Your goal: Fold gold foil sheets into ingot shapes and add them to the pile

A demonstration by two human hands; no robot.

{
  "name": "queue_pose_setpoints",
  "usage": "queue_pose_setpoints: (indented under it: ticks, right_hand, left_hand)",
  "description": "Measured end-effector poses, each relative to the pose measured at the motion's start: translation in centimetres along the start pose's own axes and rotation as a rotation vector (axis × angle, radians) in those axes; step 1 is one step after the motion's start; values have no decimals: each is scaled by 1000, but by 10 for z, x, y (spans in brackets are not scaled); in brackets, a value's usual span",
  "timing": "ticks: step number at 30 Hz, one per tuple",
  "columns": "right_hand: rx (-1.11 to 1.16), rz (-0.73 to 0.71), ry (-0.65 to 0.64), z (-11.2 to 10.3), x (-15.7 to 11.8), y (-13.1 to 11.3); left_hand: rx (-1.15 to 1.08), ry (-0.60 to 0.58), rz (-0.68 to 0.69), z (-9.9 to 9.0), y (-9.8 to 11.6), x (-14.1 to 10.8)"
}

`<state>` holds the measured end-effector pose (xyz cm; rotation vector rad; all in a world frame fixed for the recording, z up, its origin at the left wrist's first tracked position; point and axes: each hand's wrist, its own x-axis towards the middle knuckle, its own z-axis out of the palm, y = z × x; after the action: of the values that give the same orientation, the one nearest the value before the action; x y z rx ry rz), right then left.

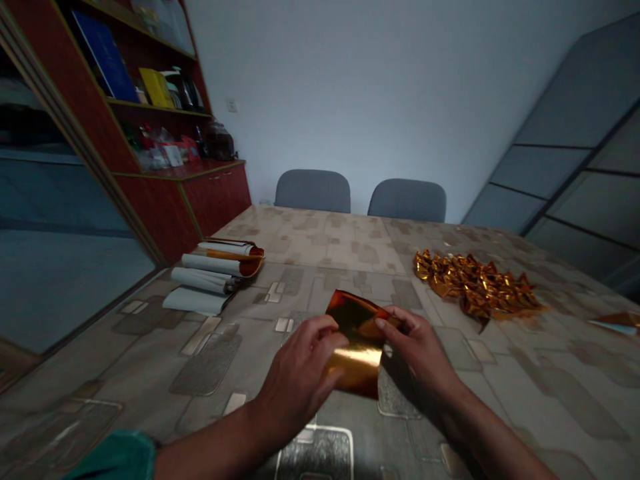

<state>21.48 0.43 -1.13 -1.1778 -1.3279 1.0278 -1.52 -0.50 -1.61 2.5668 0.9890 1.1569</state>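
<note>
A shiny gold foil paper sheet point(357, 360) is held between both hands just above the patterned table. My left hand point(305, 367) grips its left edge, with the thumb and fingers bent over the foil. At its upper right corner, my right hand point(413, 337) pinches the paper between thumb and fingers. The sheet is slightly curved and catches the light along its middle. Fingertips behind the foil are hidden.
Folded gold foil pieces point(473, 283) lie clustered at the right. Curled sheets with white backs point(215, 277) rest at the left. Another foil piece point(620, 323) sits by the right edge. Two grey chairs point(313, 190) stand behind the table point(330, 247), near a red cabinet point(215, 193).
</note>
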Motion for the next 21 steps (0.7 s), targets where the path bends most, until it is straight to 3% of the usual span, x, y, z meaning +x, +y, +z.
queue_pose_setpoints:
  ticks: [4, 6, 9, 14, 16, 21]
  right_hand:
    - [-125, -217, 94, -6, -5, -20]
    - [-181, -406, -30, -9, -8, -27]
    - [-312, -581, -302, -17, -8, -26]
    - [-613, -600, -440, -39, 6, -7]
    - [-716, -614, -469, -43, 10, -4]
    - [-893, -588, -556, -30, 2, -17]
  left_hand:
    - [44, 76, -192, -5, -18, 13]
    - [9, 75, -199, -6, -27, 19]
    - [-50, 45, -12, -11, -37, 24]
    - [75, 53, 333, -18, -40, 20]
    - [157, -2, 410, -17, -36, 14]
    - [270, -239, 341, -8, -25, -4]
